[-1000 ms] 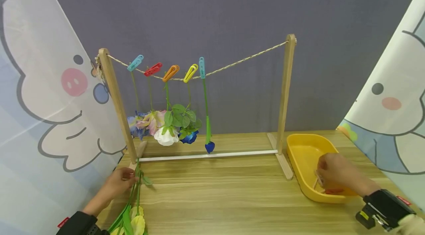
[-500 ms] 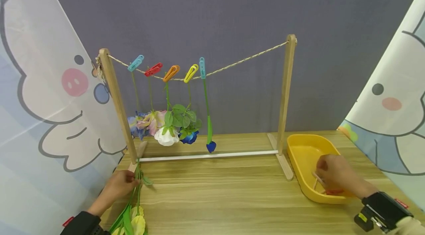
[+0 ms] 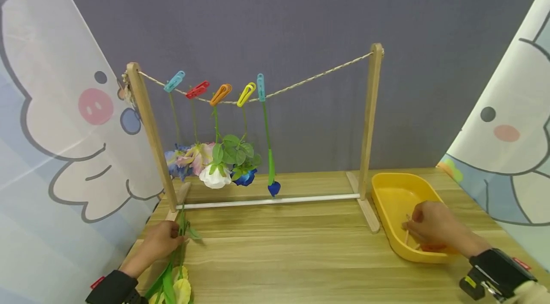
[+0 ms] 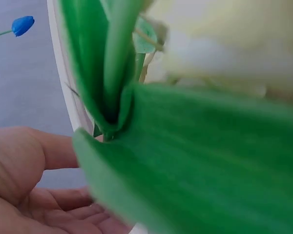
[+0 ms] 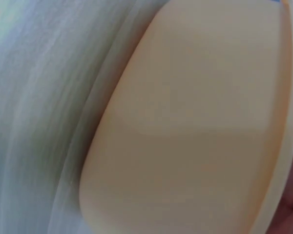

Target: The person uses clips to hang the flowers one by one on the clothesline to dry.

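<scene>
My left hand [image 3: 161, 240] pinches the green stems [image 3: 182, 232] of several yellow tulips [image 3: 182, 289] at the table's left side; their blossoms point toward me. In the left wrist view a broad green leaf [image 4: 200, 146] covers the fingertips. My right hand [image 3: 436, 223] reaches down into a yellow tray [image 3: 393, 192], fingers curled around a pale clothespin [image 3: 406, 224] that is mostly hidden. Under that hand lies a red clothespin [image 3: 431, 247]. The right wrist view shows mainly the tray's outer wall [image 5: 185, 122].
A wooden rack [image 3: 370, 118] carries a sagging rope [image 3: 318, 76]. Clothespins hold flowers head-down on its left half, among them a white rose [image 3: 215, 178] and a blue tulip [image 3: 274, 188]. A white bar [image 3: 301, 200] joins the rack's feet. Grey cloth [image 3: 301, 17] hangs behind.
My left hand has shifted slightly right, and the tulip stems have moved with it. The right hand stays in the tray; the pale clothespin at its fingertips has changed angle.
</scene>
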{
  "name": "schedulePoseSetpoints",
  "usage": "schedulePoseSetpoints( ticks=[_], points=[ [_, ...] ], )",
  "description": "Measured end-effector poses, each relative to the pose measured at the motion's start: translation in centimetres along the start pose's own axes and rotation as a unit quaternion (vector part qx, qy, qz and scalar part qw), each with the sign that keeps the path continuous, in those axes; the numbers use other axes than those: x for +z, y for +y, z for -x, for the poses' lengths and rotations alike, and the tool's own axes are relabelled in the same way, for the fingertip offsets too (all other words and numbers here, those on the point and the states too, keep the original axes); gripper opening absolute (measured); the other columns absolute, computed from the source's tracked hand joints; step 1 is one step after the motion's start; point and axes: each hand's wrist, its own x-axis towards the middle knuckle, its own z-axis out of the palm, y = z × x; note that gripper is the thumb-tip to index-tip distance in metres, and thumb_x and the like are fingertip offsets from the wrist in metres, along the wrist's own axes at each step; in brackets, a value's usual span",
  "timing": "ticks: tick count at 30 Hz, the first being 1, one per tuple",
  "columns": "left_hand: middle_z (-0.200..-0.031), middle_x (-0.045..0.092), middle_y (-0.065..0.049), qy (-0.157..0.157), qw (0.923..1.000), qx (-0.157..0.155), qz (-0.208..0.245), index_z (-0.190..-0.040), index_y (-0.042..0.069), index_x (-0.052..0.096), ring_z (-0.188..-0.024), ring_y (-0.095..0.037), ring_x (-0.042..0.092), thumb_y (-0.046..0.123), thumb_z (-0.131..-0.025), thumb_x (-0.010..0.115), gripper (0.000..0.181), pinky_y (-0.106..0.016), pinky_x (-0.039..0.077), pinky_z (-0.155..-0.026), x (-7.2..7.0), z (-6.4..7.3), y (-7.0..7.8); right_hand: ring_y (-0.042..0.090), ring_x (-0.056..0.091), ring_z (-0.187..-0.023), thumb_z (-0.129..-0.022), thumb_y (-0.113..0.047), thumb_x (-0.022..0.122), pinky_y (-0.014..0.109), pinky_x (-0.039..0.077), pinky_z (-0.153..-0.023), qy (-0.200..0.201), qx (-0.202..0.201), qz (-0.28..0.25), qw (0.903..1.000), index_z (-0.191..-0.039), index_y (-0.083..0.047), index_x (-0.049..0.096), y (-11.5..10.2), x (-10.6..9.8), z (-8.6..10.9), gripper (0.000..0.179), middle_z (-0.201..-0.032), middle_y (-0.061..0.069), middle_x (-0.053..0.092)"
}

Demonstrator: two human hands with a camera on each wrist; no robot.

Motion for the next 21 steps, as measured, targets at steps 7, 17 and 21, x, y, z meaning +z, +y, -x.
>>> schedulePoseSetpoints(
  ticks=[7,17,21],
  points=[
    [-0.066,0.061,-0.003,-0.024,0.9982,-0.032,0.046,-0.088,-0.005,0.062,-0.056,-0.016,0.054,0.011,-0.09,0.079,0.023,-0.03,0.042,-0.052,0.5,0.0,0.5,0.014,0.054,-0.062,-0.085,-0.027,0.082,0.031,0.047,-0.057,-0.008,0.014,-0.008,0.9998,-0.076,-0.009,0.067,-0.5,0.0,0.0,0.025,-0.071,-0.002,0.06],
    [-0.087,0.068,-0.009,-0.007,0.9963,-0.033,0.079,-0.101,-0.009,0.063,-0.075,-0.02,0.065,0.007,-0.091,0.074,0.022,-0.035,0.053,-0.061,0.8,-0.3,1.3,0.014,0.052,-0.063,-0.08,-0.021,0.087,0.031,0.048,-0.058,0.027,-0.034,0.02,0.9989,-0.076,-0.005,0.068,-0.4,0.3,-0.3,0.025,-0.069,-0.002,0.06],
    [-0.089,0.067,-0.01,-0.014,0.9909,-0.057,0.121,-0.108,-0.01,0.06,-0.073,-0.02,0.065,0.01,-0.096,0.071,0.026,-0.032,0.052,-0.058,0.8,-0.1,1.6,0.014,0.051,-0.062,-0.078,-0.023,0.089,0.03,0.046,-0.057,0.029,-0.034,0.025,0.9987,-0.074,-0.007,0.067,-0.4,0.5,-0.3,0.027,-0.068,-0.003,0.059]
  ],
)
